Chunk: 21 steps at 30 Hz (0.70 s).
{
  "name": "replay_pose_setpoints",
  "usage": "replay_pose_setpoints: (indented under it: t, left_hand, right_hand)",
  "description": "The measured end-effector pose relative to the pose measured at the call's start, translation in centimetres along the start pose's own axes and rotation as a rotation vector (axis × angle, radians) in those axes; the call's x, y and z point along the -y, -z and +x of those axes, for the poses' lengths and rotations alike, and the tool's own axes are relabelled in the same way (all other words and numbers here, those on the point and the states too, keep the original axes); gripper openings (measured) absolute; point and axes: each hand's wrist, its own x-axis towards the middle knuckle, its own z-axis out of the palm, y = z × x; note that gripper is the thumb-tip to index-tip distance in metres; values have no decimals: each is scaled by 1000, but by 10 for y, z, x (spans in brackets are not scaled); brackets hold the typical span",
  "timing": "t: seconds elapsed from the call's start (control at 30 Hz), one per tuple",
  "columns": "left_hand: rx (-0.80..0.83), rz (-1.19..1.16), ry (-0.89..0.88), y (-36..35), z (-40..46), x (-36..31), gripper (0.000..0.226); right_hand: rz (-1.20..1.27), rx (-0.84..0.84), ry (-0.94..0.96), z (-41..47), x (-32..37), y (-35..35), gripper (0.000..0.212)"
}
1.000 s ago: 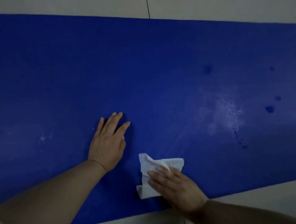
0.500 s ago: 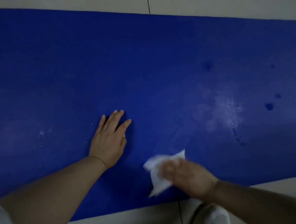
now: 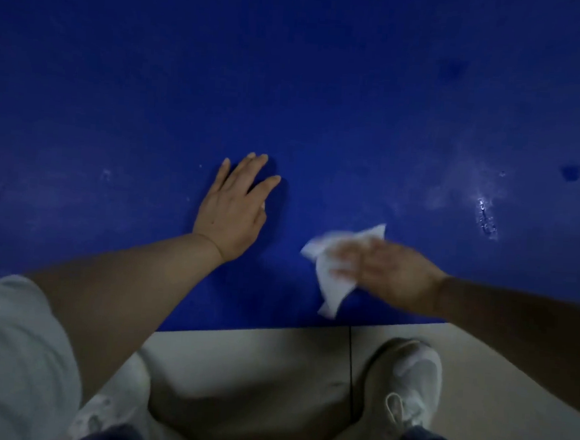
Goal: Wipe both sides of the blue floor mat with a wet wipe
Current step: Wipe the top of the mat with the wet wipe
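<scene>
Writing: none can be read anywhere in the view.
Mat (image 3: pixel 325 85): blue, lying flat, fills the view from 9 through 12 to 3 o'clock; its near edge runs across just below centre.
Mat marks: pale scuffed patch with a bright glint (image 3: pixel 484 213) at 3 o'clock; dark round spots (image 3: pixel 571 171) beyond it toward 2 o'clock; a faint pale speck (image 3: pixel 106 173) at 9 o'clock.
Floor (image 3: pixel 255 355): pale tiles below the mat's near edge, from 5 to 7 o'clock, with one dark grout line (image 3: pixel 350 368) running toward the viewer.
Light: dim, with shadow across the tiles.
Sleeve (image 3: pixel 8 354): pale cloth, at 8 o'clock.
Shoe (image 3: pixel 408 376): white, laced, on the tiles at 5 o'clock, just short of the mat edge.
Left hand (image 3: pixel 231 209): palm down on the mat just left of centre, fingers straight and slightly spread, holding nothing.
Right hand (image 3: pixel 391 271): blurred, on the mat at 4 o'clock near the mat's near edge, lying over the wipe; whether the fingers are curled or flat I cannot tell.
Wipe (image 3: pixel 332 277): white, crumpled, on the mat under the right fingers, sticking out to their left, well apart from the left hand.
</scene>
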Motion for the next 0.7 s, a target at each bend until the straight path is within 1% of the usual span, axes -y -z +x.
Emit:
replay_pose_setpoints:
  t: [0.03, 0.07, 0.1, 0.13, 0.17, 0.2, 0.23, 0.27, 0.3, 0.37, 0.4, 0.43, 0.47, 0.5, 0.53, 0.57, 0.6, 0.63, 0.67, 0.7]
  left_hand:
    - [2, 4, -1, 0, -2, 1, 43]
    - [4, 9, 1, 0, -5, 2, 43]
    - [9, 10, 4, 0, -6, 2, 43]
    - [11, 12, 5, 0, -7, 3, 43]
    - [7, 15, 8, 1, -7, 3, 44]
    - [1, 18, 6, 2, -7, 2, 44]
    - [-6, 21, 2, 3, -6, 2, 44]
    - [-10, 23, 1, 3, -5, 1, 43]
    - [-12, 24, 3, 3, -4, 0, 43]
    - [-13, 16, 1, 1, -1, -4, 44]
    - [-12, 9, -3, 0, 0, -7, 44]
    - [-8, 2, -8, -2, 0, -10, 44]
    - [-3, -2, -18, -3, 0, -13, 44]
    - [-1, -5, -28, -4, 1, -15, 45]
    - [-2, -7, -33, -4, 2, -17, 46]
    - [-5, -10, -35, -3, 4, -18, 46]
    - [-11, -14, -36, -2, 7, -18, 46]
    - [-22, -16, -33, -2, 9, -18, 46]
    - [-29, -18, -26, -1, 11, -19, 46]
    - [-31, -21, -19, -1, 12, -20, 46]
  right_hand:
    - [31, -53, -117, 4, -7, 3, 42]
    - [-3, -122, -195, 6, -6, 0, 44]
    - [-43, -159, -215, 7, -1, -5, 49]
    - [-58, -150, -125, 3, 11, -10, 56]
    - [-61, -107, 4, -6, 27, -16, 64]
    - [-8, -32, 114, -18, 42, -15, 68]
    - [34, 30, 184, -26, 46, -13, 66]
    - [48, 52, 218, -28, 41, -9, 60]
    - [56, 48, 197, -25, 31, -6, 53]
    - [172, -32, -45, -8, 7, 2, 43]
    - [208, -77, -190, 1, 1, 3, 44]
    - [173, -106, -272, 4, 2, 2, 48]
    - [118, -121, -264, 1, 7, -2, 50]
    - [69, -122, -163, -11, 12, -8, 52]
    - [58, -65, -53, -29, 19, -11, 56]
    - [68, -2, 46, -43, 27, -8, 63]
    - [76, 99, 113, -57, 27, -3, 69]
    - [38, 172, 179, -62, 22, 2, 71]
    - [-10, 228, 221, -60, 15, 8, 68]
    - [-51, 258, 222, -53, 7, 9, 61]
